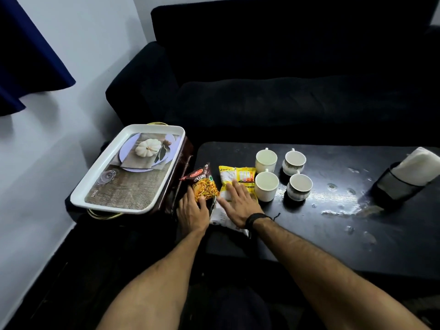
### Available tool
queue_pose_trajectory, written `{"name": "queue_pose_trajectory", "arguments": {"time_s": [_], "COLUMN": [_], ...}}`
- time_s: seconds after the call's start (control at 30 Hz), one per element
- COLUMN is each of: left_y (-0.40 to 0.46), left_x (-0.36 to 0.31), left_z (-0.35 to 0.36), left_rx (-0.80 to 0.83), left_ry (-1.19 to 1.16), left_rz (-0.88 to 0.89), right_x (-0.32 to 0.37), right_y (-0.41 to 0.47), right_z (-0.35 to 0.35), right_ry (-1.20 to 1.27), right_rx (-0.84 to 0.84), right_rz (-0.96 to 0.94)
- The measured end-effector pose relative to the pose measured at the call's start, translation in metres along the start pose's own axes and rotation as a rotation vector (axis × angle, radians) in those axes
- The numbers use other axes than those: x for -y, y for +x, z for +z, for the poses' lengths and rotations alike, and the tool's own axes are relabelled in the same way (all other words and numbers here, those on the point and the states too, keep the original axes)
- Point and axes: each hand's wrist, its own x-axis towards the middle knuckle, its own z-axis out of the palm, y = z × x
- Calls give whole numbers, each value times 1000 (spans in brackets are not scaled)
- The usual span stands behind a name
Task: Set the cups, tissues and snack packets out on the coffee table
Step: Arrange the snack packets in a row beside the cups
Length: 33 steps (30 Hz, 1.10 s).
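Note:
On the black coffee table (309,229) lie two snack packets: a dark red mixture packet (202,182) and a yellow and white packet (235,179) beside it. My left hand (191,210) rests on the lower end of the mixture packet, fingers curled on it. My right hand (238,203) lies flat with spread fingers on the yellow packet. Several white cups (266,186) stand in a square group just right of the packets. White tissues (419,167) stick out of a black holder (392,189) at the table's right end.
A white tray (100,177) with a pumpkin picture sits on a dark side stand left of the table. A black sofa (285,91) runs behind the table. Wet patches (342,210) shine on the table near the tissue holder. A blue curtain (28,55) hangs at far left.

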Motion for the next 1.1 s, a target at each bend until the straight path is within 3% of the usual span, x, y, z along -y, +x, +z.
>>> {"name": "queue_pose_trajectory", "arguments": {"time_s": [0.07, 0.13, 0.37, 0.53, 0.63, 0.73, 0.83, 0.87, 0.93, 1.0, 1.1], "left_y": [-3, -6, -3, -3, -3, -3, -2, -2, -2, -2, -2], "left_x": [-2, -2, 1, 0, 2, 4, 3, 3, 1, 0, -1], "left_z": [0, -1, 6, 7, 8, 9, 9, 9, 9, 8, 7], "left_rx": [-26, -26, -1, -16, -13, -19, -20, -21, -19, -16, 2], "left_ry": [-2, -16, 70, 95, 111, 100, 101, 103, 104, 109, 111], "left_rz": [34, 63, 109, 98, 127, 129, 120, 118, 110, 105, 100], "right_x": [11, 21, 45, 52, 53, 54, 44, 37, 26, 23, 34], "right_y": [1, 8, 39, 51, 58, 73, 85, 87, 87, 81, 66], "right_z": [-5, -9, -3, -4, -12, -32, -48, -51, -49, -41, -28], "right_ry": [82, 45, -49, -23, 238, 596, 1122, 1171, 1034, 785, 338], "right_rx": [-223, -333, -127, -211, -407, -561, -545, -490, -398, -483, -685], "right_rz": [7, 41, 241, 226, 148, 233, 422, 475, 553, 548, 205]}}
